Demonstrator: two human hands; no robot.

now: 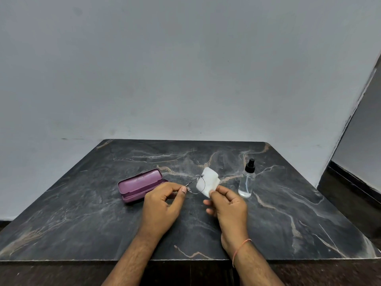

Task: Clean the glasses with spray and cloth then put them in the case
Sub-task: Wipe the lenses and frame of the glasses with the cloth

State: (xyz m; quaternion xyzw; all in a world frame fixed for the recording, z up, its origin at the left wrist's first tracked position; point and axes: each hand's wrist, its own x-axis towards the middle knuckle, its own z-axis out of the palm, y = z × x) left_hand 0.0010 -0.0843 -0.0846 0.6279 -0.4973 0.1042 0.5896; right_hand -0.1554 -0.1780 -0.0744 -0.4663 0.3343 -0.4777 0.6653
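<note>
My forearms come in from the near edge of the dark marble table (82, 213), the biggest thing in front of me, and everything I need sits on it or just above it. My right hand (227, 205), the one with the thin thread band (241, 249) at the wrist, pinches the white cloth (208, 182) between thumb and forefinger, with the other fingers curled loosely underneath. My left hand (165, 200) pinches the glasses (195, 184) at the near corner of the thin wire frame, thumb against forefinger, holding them just above the table between the case and the bottle.

The purple case (140, 185) lies open to my left, lid up, close beside my left hand. The spray bottle (247, 180) stands upright to my right, apart from both hands.

I judge I am at the wiping step: the cloth sits against the far lens, though I cannot tell whether it wraps both faces. To do this well, I would keep my left grip on the frame, never on the glass. I would fold the cloth around the lens so thumb and finger rub both sides together. The pressure should be light, since this wire frame looks easy to bend. The near lens comes after that.
</note>
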